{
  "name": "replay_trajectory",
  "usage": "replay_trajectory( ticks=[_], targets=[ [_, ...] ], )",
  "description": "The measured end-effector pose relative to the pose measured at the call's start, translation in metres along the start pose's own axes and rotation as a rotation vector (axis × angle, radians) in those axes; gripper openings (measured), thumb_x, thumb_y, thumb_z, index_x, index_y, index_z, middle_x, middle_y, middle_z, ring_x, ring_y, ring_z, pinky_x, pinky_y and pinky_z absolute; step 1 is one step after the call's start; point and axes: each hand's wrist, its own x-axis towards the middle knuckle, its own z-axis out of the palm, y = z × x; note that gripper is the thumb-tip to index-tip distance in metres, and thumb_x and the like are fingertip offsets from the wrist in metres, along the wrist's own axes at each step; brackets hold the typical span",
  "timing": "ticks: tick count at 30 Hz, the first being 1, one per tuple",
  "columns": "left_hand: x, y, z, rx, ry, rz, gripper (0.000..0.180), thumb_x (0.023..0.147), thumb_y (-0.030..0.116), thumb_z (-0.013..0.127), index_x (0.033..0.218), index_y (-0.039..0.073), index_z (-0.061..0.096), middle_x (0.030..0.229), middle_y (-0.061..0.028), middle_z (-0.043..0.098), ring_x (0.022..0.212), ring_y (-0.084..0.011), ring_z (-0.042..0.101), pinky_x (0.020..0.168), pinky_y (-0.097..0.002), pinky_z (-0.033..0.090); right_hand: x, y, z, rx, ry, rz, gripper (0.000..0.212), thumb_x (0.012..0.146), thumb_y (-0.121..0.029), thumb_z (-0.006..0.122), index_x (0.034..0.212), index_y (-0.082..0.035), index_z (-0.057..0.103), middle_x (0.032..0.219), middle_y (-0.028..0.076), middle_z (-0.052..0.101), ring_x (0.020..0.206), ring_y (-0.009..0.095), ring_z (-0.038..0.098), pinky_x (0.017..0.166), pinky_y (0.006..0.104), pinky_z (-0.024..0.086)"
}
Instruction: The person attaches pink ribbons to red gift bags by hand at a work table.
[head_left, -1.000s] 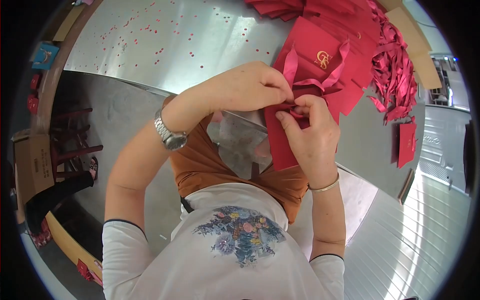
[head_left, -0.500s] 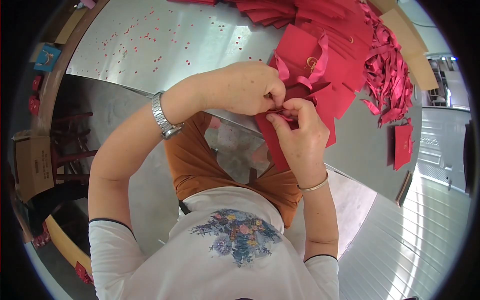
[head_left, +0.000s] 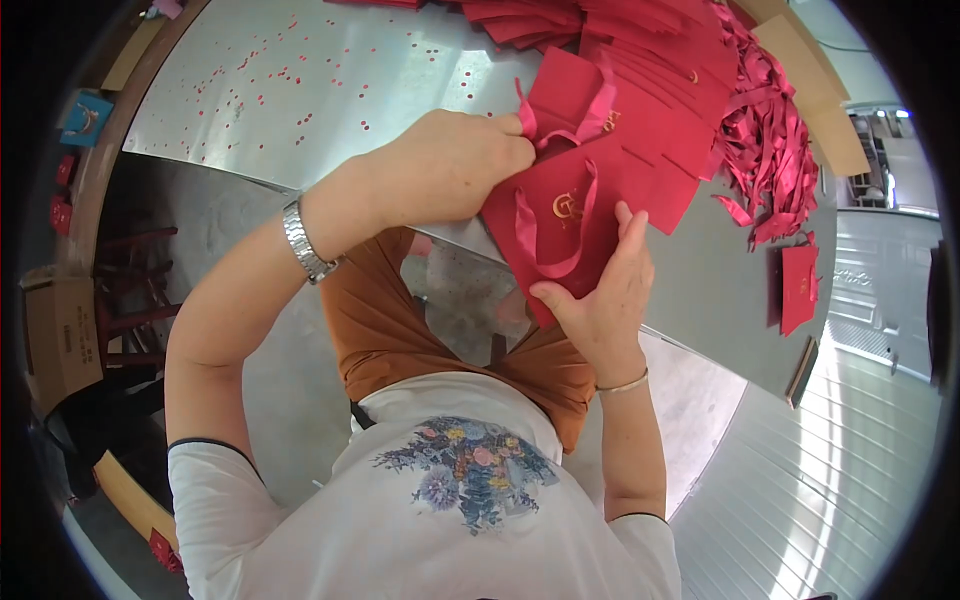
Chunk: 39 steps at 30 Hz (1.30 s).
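Note:
A flat red paper gift bag (head_left: 545, 215) with a gold emblem and a pink-red ribbon handle (head_left: 550, 268) lies at the near edge of the table, under both hands. At its upper left, my left hand (head_left: 470, 160) has its fingers curled closed against the edge; the fingertips are partly hidden. Along the right side my right hand (head_left: 612, 290) rests with fingers stretched out and the thumb apart, its tip on the bag's lower part. Just beyond, another red bag (head_left: 565, 80) lies with its ribbon handle (head_left: 600, 105) looped on top.
Fanned red bags (head_left: 660, 60) cover the far middle of the metal table (head_left: 330, 110). A heap of loose ribbons (head_left: 770, 140) lies at right, near a single small red bag (head_left: 798, 290). Small red paper dots are scattered at far left. A cardboard box (head_left: 62, 335) stands at left.
My hands have come apart from their pinch at the ribbon. The left moved left to the bag's upper edge; the right opened at its right side. The bag's emblem and handle now show.

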Motion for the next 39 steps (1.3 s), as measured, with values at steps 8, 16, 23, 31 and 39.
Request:
replay_trajectory(
  ticks=[8, 16, 23, 31, 39],
  targets=[
    [-0.006, -0.001, 0.001, -0.081, 0.015, -0.067, 0.015, 0.08, 0.005, 0.063, 0.095, 0.007, 0.061, 0.095, -0.0082, 0.06, 0.085, -0.0279, 0.062, 0.066, -0.038, 0.051, 0.003, 0.0, -0.001, -0.006, -0.056, -0.027, 0.109, 0.061, -0.044, 0.084, 0.142, 0.006, 0.032, 0.135, 0.025, 0.048, 0.122, 0.04, 0.048, 0.1, 0.0469, 0.038],
    [-0.009, -0.014, -0.004, -0.594, -0.09, -0.077, 0.011, 0.084, 0.006, 0.061, 0.093, 0.006, 0.067, 0.089, -0.0107, 0.06, 0.082, -0.0279, 0.059, 0.074, -0.0364, 0.048, 0.005, -0.002, -0.004, -0.033, -0.101, -0.026, 0.101, 0.062, -0.047, 0.082, 0.139, 0.003, 0.04, 0.136, 0.022, 0.048, 0.124, 0.038, 0.047, 0.101, 0.0459, 0.037],
    [-0.01, -0.011, 0.006, -0.384, 0.056, -0.056, 0.009, 0.083, 0.012, 0.06, 0.086, 0.011, 0.069, 0.085, -0.0086, 0.063, 0.081, -0.0297, 0.061, 0.07, -0.0388, 0.049, 0.005, 0.0, -0.003, -0.035, -0.109, -0.037, 0.1, 0.064, -0.05, 0.08, 0.139, 0.003, 0.04, 0.138, 0.022, 0.047, 0.124, 0.038, 0.047, 0.101, 0.0457, 0.037],
    [-0.017, 0.0, 0.009, -0.228, 0.207, -0.118, 0.01, 0.083, 0.014, 0.062, 0.086, 0.014, 0.071, 0.09, -0.0037, 0.065, 0.082, -0.0276, 0.065, 0.066, -0.0395, 0.052, 0.006, -0.001, -0.005, -0.033, -0.123, -0.044, 0.096, 0.067, -0.049, 0.079, 0.14, 0.001, 0.041, 0.137, 0.022, 0.048, 0.123, 0.037, 0.048, 0.101, 0.0455, 0.037],
    [-0.02, -0.003, 0.017, -0.207, 0.264, -0.141, 0.011, 0.082, 0.014, 0.063, 0.087, 0.016, 0.072, 0.087, -0.0034, 0.067, 0.081, -0.0262, 0.065, 0.065, -0.0382, 0.052, 0.006, -0.002, -0.005, -0.047, -0.128, -0.042, 0.095, 0.066, -0.047, 0.079, 0.14, -0.002, 0.04, 0.137, 0.021, 0.048, 0.124, 0.036, 0.047, 0.102, 0.0454, 0.036]
  ],
)
